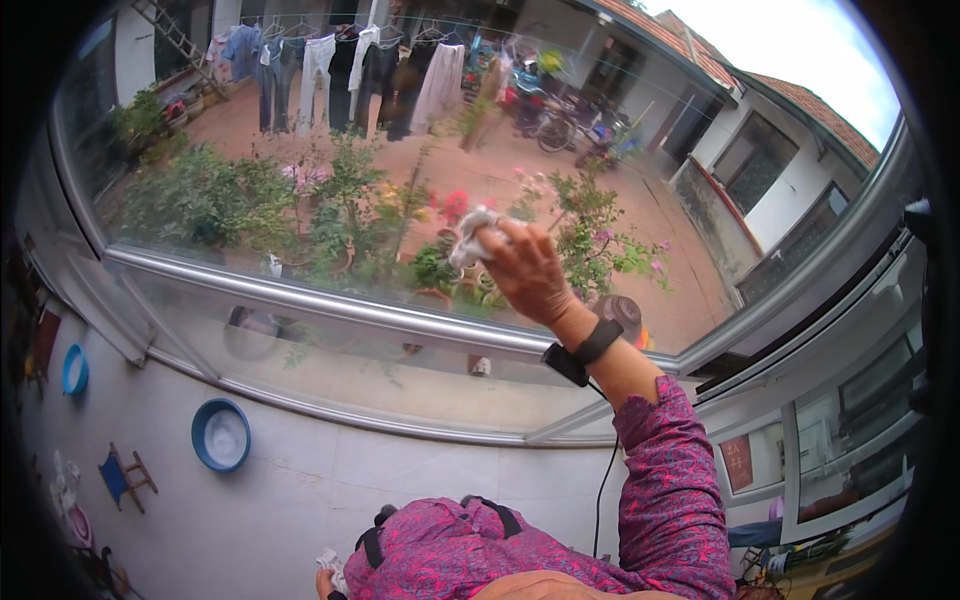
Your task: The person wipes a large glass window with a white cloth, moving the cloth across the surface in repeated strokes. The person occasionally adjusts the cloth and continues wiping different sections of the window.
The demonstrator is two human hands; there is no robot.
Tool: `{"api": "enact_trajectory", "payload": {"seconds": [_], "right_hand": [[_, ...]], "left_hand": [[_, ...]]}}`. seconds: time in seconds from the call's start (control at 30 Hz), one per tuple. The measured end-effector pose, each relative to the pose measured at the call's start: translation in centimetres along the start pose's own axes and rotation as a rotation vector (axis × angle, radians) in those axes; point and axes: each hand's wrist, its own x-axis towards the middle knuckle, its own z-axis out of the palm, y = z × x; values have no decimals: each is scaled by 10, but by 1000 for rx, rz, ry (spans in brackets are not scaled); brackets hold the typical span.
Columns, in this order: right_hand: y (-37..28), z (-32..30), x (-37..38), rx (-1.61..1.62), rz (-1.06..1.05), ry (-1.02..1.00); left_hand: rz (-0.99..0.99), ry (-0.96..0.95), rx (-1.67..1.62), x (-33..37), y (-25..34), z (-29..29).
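My right hand (pixel 527 272) is raised in front of a large window pane (pixel 400 235), its fingers closed round a crumpled white cloth (pixel 474 236). The cloth appears pressed against the glass. A black band with a small black box circles my right wrist, and a black cable runs down from it. Low down beside my body, my left hand (pixel 324 584) shows only in part, its fingers round another white cloth (pixel 333 566).
A silver window rail (pixel 330 300) crosses below the pane. On the pale floor stand a blue basin (pixel 221 435) holding whitish water, a smaller blue basin (pixel 75 369) and a folding stool (pixel 125 476). Beyond the glass are potted plants, hanging laundry (pixel 318 75) and parked bikes.
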Motion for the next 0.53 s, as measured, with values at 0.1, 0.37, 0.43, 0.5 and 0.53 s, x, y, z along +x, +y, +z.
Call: {"api": "enact_trajectory", "payload": {"seconds": [0.1, 0.37, 0.43, 0.5, 0.53], "right_hand": [[-4, -5, -42, 89, -126, -124], [231, -117, 57, -417, 278, 532], [253, -129, 71, -419, 328, 662], [241, -119, 71, -335, 418, 645], [226, -103, 70, -432, 414, 557]], "left_hand": [[35, -31, 33, 1, -4, 10], [203, -87, 438, -14, -7, 30], [189, -92, 410, -20, -4, 41], [220, -82, 450, -27, 2, 52], [222, -77, 445, -29, 9, 53]]}}
